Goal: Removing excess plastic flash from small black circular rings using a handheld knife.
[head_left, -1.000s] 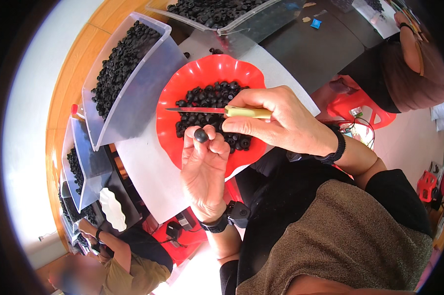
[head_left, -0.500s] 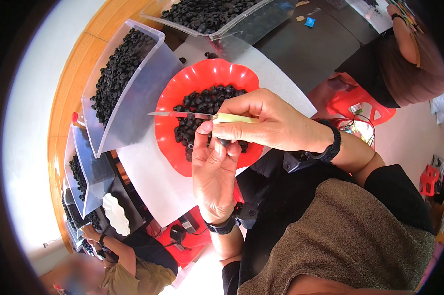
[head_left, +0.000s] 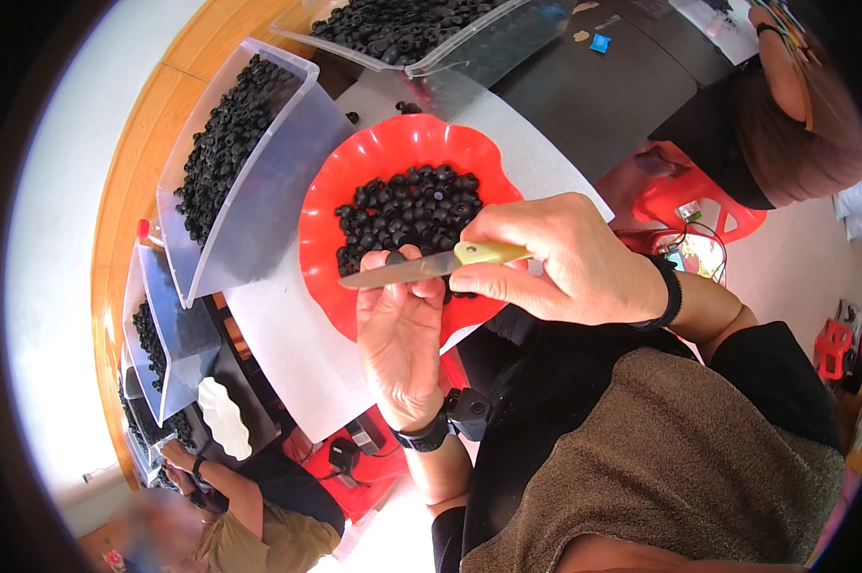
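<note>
My right hand (head_left: 572,260) is closed around the pale yellow handle of a small knife (head_left: 398,271). The blade points left, with its flat side showing, and passes over the fingers of my left hand (head_left: 398,349). That hand is palm up, its fingertips pinching a small round black rubber-looking piece (head_left: 396,258). Part of the piece is hidden by the blade, so whether they touch cannot be told. Both hands are over the near side of a red scalloped bowl (head_left: 321,224), which holds a heap of similar black pieces (head_left: 412,205).
Under the bowl lies a white sheet (head_left: 293,368). Clear plastic bins (head_left: 259,181) of black pieces stand at the left and back; loose pieces (head_left: 408,107) lie behind the bowl. Other people sit at lower left and upper right. A red stool (head_left: 698,196) is at right.
My right hand has drawn the knife right and toward me, and its blade has turned flat side up. My left hand has shifted slightly left and down with the black piece.
</note>
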`<state>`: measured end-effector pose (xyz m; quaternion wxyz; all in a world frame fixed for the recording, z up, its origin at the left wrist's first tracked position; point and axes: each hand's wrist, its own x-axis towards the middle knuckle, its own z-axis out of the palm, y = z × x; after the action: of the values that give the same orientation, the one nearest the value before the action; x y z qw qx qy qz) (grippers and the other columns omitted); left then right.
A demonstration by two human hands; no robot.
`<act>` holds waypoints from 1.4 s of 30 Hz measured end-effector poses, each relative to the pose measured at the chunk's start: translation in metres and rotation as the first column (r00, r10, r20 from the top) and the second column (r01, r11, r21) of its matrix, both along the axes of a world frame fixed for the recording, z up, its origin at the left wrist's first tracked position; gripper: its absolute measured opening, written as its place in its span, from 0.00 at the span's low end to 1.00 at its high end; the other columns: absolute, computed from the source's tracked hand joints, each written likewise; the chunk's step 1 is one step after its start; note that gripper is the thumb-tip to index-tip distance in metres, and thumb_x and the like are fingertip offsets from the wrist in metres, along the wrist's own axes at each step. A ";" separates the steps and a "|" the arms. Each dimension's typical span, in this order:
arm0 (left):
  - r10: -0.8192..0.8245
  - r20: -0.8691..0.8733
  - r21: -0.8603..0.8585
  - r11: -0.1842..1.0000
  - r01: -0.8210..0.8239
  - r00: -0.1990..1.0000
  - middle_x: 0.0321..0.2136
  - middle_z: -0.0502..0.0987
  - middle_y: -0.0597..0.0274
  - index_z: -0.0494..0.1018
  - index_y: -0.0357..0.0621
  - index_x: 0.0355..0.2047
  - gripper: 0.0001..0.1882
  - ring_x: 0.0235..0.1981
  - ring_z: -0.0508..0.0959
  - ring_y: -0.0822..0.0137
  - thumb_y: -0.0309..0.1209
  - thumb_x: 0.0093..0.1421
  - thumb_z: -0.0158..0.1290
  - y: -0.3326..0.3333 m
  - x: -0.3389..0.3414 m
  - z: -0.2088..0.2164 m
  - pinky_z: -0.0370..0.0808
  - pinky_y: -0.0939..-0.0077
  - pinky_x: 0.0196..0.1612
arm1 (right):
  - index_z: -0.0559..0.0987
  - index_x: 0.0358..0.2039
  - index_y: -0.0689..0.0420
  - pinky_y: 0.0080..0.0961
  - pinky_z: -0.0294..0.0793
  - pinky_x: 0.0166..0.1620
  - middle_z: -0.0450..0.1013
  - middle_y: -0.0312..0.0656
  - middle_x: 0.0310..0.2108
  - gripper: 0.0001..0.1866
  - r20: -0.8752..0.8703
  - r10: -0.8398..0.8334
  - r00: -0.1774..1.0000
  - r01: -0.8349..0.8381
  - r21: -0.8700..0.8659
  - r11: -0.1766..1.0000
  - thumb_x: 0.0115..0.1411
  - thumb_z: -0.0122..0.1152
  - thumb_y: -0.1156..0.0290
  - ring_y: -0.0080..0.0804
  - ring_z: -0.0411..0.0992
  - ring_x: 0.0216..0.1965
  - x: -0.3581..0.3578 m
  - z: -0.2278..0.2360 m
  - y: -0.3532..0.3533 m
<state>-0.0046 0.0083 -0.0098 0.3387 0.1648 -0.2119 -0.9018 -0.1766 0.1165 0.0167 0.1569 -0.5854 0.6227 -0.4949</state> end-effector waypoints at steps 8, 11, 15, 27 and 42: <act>0.032 0.021 -0.010 0.999 -0.032 0.999 0.42 0.75 0.60 0.72 0.41 0.46 0.12 0.50 0.74 0.64 0.18 0.63 0.55 0.000 0.003 -0.002 0.74 0.69 0.54 | 0.78 0.29 0.56 0.38 0.71 0.26 0.76 0.41 0.24 0.15 -0.174 -0.039 0.984 0.040 0.005 0.999 0.60 0.67 0.58 0.45 0.75 0.24 0.003 0.004 0.003; 0.037 0.028 0.016 0.999 -0.038 0.999 0.42 0.75 0.59 0.72 0.41 0.46 0.12 0.49 0.74 0.64 0.19 0.63 0.55 0.001 0.002 -0.001 0.74 0.69 0.54 | 0.78 0.28 0.57 0.38 0.71 0.26 0.76 0.42 0.24 0.15 -0.173 -0.050 0.984 0.052 0.011 0.999 0.60 0.67 0.58 0.45 0.75 0.24 0.005 0.004 0.003; 0.035 0.017 -0.033 0.999 -0.035 0.999 0.42 0.74 0.56 0.73 0.40 0.44 0.09 0.43 0.72 0.65 0.19 0.64 0.55 0.002 0.001 -0.001 0.72 0.71 0.50 | 0.78 0.28 0.56 0.37 0.71 0.25 0.76 0.41 0.23 0.15 -0.223 -0.098 0.970 0.103 0.010 0.995 0.60 0.68 0.58 0.45 0.75 0.23 0.004 0.003 0.003; -0.064 0.072 -0.182 0.980 0.076 0.995 0.49 0.76 0.57 0.70 0.38 0.50 0.13 0.51 0.76 0.64 0.22 0.65 0.53 0.014 -0.006 0.006 0.71 0.66 0.60 | 0.77 0.30 0.59 0.24 0.62 0.23 0.67 0.38 0.18 0.18 0.057 -0.011 0.998 0.010 0.010 1.000 0.56 0.74 0.58 0.28 0.65 0.17 0.001 0.003 -0.005; 0.599 0.246 -0.778 0.591 -0.213 0.762 0.56 0.71 0.51 0.64 0.37 0.61 0.24 0.53 0.73 0.66 0.31 0.67 0.55 -0.090 0.011 0.119 0.68 0.69 0.56 | 0.77 0.30 0.64 0.20 0.57 0.24 0.65 0.32 0.18 0.11 0.204 -0.088 0.975 0.075 0.068 0.995 0.63 0.67 0.70 0.14 0.58 0.21 -0.016 -0.005 0.003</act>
<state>0.0060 -0.0815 0.1090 0.5143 0.2865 -0.5744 -0.5688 -0.1922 0.1199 0.0121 0.2175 -0.5000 0.6410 -0.5402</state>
